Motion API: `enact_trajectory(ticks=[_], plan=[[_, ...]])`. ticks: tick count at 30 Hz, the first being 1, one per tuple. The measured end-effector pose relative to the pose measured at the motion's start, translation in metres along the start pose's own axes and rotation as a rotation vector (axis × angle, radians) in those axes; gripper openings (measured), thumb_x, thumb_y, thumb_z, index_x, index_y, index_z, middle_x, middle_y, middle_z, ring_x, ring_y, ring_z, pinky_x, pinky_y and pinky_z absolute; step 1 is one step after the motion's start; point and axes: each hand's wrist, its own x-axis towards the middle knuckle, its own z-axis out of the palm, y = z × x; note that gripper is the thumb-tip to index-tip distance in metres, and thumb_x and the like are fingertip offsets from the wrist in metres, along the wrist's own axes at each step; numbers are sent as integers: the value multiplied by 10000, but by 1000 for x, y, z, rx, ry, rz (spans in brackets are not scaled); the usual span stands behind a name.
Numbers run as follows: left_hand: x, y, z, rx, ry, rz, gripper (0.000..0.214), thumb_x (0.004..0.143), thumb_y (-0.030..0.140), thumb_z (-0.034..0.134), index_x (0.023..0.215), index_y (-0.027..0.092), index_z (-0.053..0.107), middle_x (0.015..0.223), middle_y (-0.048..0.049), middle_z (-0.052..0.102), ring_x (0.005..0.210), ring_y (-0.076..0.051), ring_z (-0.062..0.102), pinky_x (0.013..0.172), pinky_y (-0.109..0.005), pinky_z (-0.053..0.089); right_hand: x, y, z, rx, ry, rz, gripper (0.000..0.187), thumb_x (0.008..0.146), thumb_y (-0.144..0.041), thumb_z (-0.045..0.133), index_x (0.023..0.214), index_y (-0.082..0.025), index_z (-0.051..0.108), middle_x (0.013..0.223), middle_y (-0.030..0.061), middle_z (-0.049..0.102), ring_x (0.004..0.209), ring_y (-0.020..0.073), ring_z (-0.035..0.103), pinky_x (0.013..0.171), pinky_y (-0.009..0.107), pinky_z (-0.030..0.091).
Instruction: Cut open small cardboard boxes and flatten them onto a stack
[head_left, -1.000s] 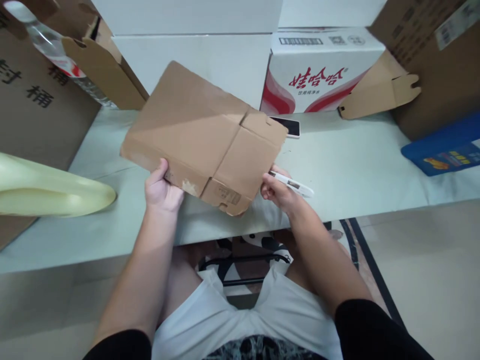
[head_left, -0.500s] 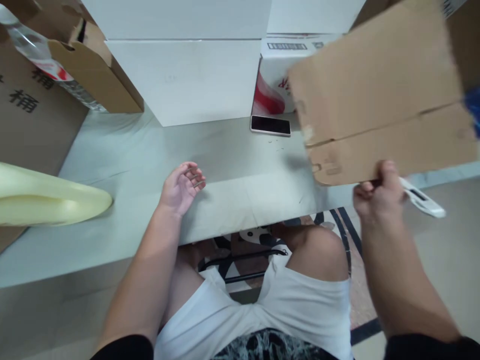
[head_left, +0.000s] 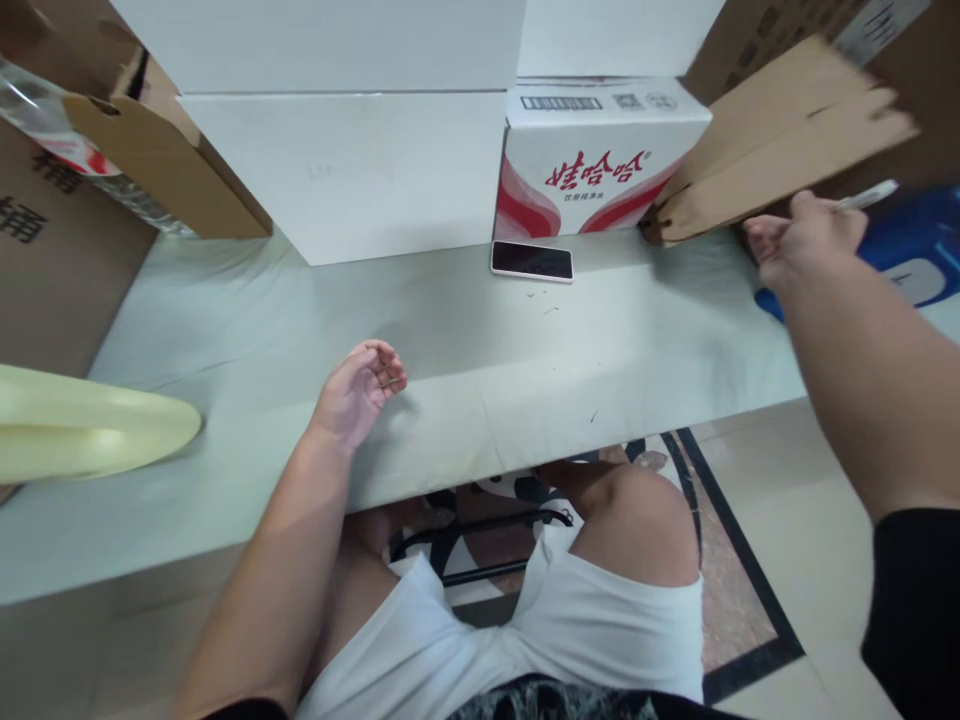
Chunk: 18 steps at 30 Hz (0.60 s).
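My left hand (head_left: 360, 390) rests near the front edge of the pale table (head_left: 465, 330), palm up, fingers loosely curled, holding nothing. My right hand (head_left: 806, 235) is stretched out to the far right, closed around a white utility knife (head_left: 866, 195). Just beyond it a flattened brown cardboard sheet (head_left: 772, 150) leans against the boxes at the back right; the hand appears to be off it. A black phone (head_left: 532, 260) lies flat on the table in front of a red-and-white printed carton (head_left: 600, 150).
Large white boxes (head_left: 337, 170) are stacked along the back. Brown cartons (head_left: 45, 250) and a plastic bottle (head_left: 67, 150) stand at the left. A pale yellow object (head_left: 82, 425) lies at the left edge. A blue item (head_left: 915, 255) sits at the far right.
My left hand let go of the cardboard and dropped to the table. My right hand swung the cardboard to the right and set it against the back-right boxes, still gripping the knife.
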Motion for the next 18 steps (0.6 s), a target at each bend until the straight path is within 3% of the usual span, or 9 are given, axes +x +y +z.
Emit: enact_trajectory(ticks=[2, 3, 7, 8, 12, 15, 18], plan=[[-3, 4, -2, -17, 25, -2, 102, 741, 287, 690, 793, 202, 670, 745, -21, 671, 678, -140, 645, 665, -247, 573, -13, 7, 23, 34, 310, 102, 295, 908, -298, 635, 750, -301, 386, 550, -74, 658, 502, 88, 645, 434, 159, 472], [-4, 6, -4, -20, 36, -3, 101, 735, 287, 688, 784, 201, 673, 741, -23, 669, 676, -140, 641, 661, -246, 571, -29, 13, 36, 34, 351, 146, 229, 907, -318, 649, 814, -308, 440, 607, -60, 691, 545, 105, 673, 445, 178, 499], [-8, 10, -12, 13, 36, 20, 130, 715, 309, 691, 782, 202, 662, 747, -27, 658, 684, -148, 628, 678, -262, 564, -119, 48, 80, -58, 220, 168, 287, 799, -390, 737, 870, -267, 488, 699, -25, 715, 531, 131, 664, 465, 228, 505], [-7, 9, -14, 48, 34, 40, 147, 718, 328, 685, 791, 205, 653, 753, -28, 654, 691, -155, 625, 685, -272, 559, -141, 55, 90, -183, 111, 105, 287, 810, -426, 701, 901, -268, 479, 753, -22, 720, 599, 136, 687, 528, 250, 539], [-1, 1, -12, 529, 99, 200, 161, 776, 381, 559, 760, 222, 578, 695, -25, 583, 623, -178, 551, 616, -289, 465, -213, 72, 131, -346, -111, 28, 304, 730, -419, 748, 910, -270, 555, 975, 35, 785, 825, 197, 727, 801, 382, 589], [2, -12, -6, 831, 140, 279, 201, 800, 317, 568, 632, 221, 512, 591, 2, 467, 579, -164, 433, 602, -283, 340, -238, 73, 159, -435, -266, -1, 225, 728, -374, 728, 876, -285, 583, 1147, 43, 789, 946, 247, 732, 938, 456, 561], [1, -25, -2, 1045, 132, 298, 339, 783, 240, 640, 521, 210, 427, 522, 15, 386, 569, -153, 345, 614, -306, 241, -236, 71, 171, -514, -336, -5, 153, 758, -314, 674, 861, -294, 562, 1143, 30, 787, 1032, 276, 732, 970, 459, 548]])
